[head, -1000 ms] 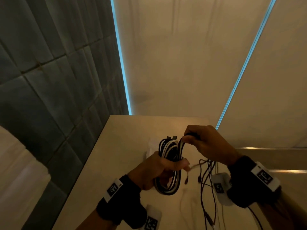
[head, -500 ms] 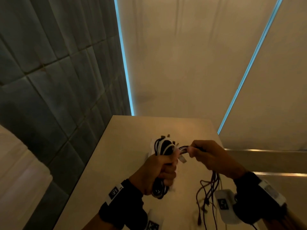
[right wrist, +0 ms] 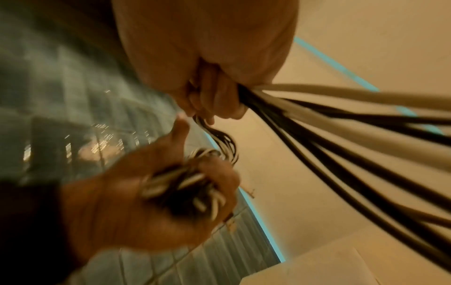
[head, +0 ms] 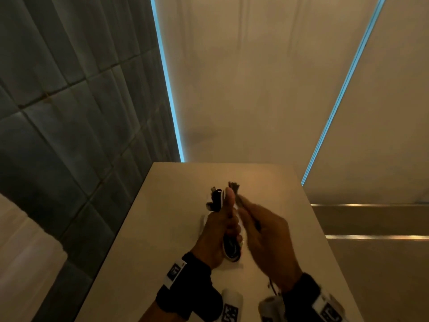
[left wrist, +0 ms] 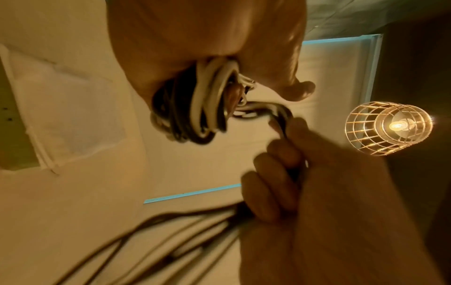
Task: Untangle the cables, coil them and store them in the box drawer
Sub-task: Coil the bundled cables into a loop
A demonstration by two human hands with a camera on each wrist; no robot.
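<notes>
A coil of black and white cables (head: 229, 248) (left wrist: 195, 108) (right wrist: 185, 187) is gripped upright in my left hand (head: 220, 231), thumb pointing up along it, above the beige table (head: 162, 228). Plug ends (head: 234, 185) stick out above the thumb. Right beside it, my right hand (head: 262, 228) (left wrist: 280, 173) holds the loose strands of the same bundle, fingers curled round them. In the right wrist view those strands (right wrist: 341, 154) trail away from the fist to the lower right. The box drawer cannot be made out.
A grey tiled wall (head: 69, 112) stands to the left and beige panels with blue light strips (head: 169, 89) lie behind the table. Something white (head: 204, 221) lies on the table under the hands. A caged lamp (left wrist: 390, 128) hangs overhead.
My right hand has moved in from the right, close against the left hand's coil. The coil has turned more upright and narrower in the left fist. The dangling strands have dropped out of the head view.
</notes>
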